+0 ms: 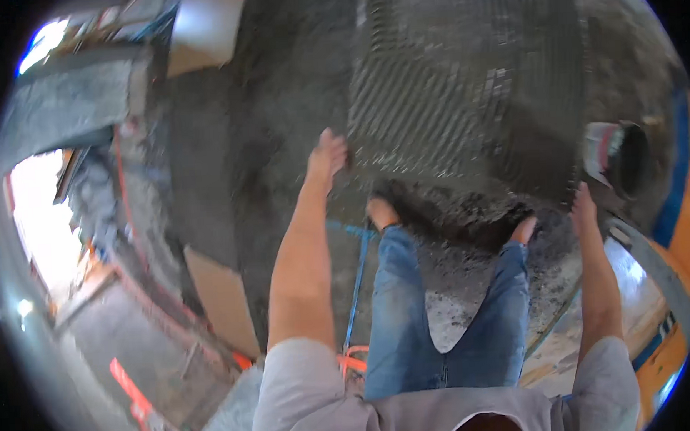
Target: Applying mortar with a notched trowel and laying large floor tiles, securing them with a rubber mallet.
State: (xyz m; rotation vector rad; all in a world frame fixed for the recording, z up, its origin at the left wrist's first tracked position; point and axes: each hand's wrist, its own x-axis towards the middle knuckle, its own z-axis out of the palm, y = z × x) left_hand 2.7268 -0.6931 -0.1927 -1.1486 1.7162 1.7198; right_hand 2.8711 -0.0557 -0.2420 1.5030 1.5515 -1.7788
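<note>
A large rectangular slab, likely a tile, coated with grey mortar combed into ridges, spreads before me at the top of the head view. My left hand is at its left edge, fingers curled toward it. My right hand is at its near right corner, fingers closed along the edge. Both arms are stretched forward and apart. The slab's underside and most fingertips are hidden. My bare feet are just below its near edge, on rough, dark, wet-looking ground.
A bucket lies or stands beyond my right hand. Beige boards or tiles are at left, another farther off. A blue strap runs beside my left leg. An orange bar-shaped tool lies at lower left.
</note>
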